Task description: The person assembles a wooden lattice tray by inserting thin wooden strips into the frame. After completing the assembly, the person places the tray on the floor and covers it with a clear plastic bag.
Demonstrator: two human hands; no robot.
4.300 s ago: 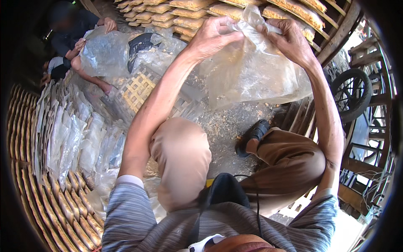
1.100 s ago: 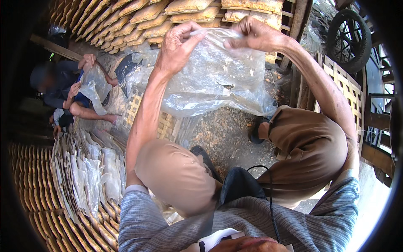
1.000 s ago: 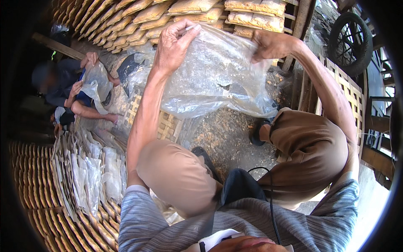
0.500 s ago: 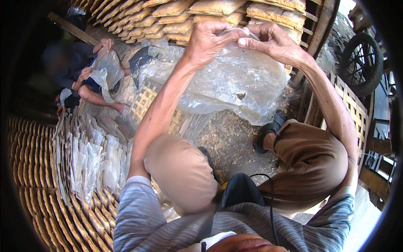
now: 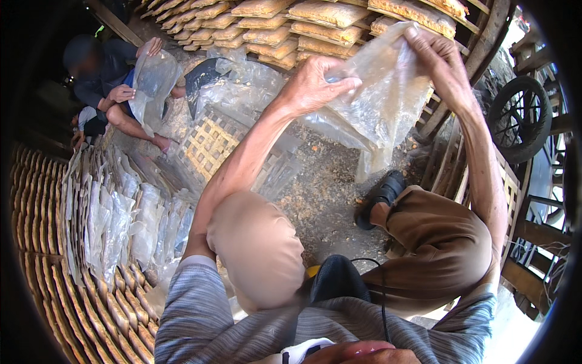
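Observation:
A clear, wrinkled plastic sheet or bag (image 5: 388, 91), dusted with pale flecks, hangs in front of me above the littered floor. My right hand (image 5: 442, 67) pinches its upper right corner between thumb and fingers. At the plastic's left edge is my left hand (image 5: 318, 88), its thumb and fingers apart, with the edge lying in the gap between them. Whether the fingers behind touch the plastic is hard to see. More crumpled plastic (image 5: 248, 85) lies beyond my left forearm, next to a woven bamboo tray (image 5: 209, 142).
Racks of tan slabs (image 5: 327, 33) rise ahead, with more rows (image 5: 39, 206) at the left. Plastic-covered trays (image 5: 115, 224) stand upright near my left knee. At far left, a co-worker (image 5: 115, 79) holds another plastic sheet (image 5: 151, 85). A black spoked wheel (image 5: 520, 119) stands at right.
My right hand has moved right and lifted the plastic's corner, so the sheet hangs more upright and narrower. My left hand's thumb and fingers have parted. The woven tray is more exposed.

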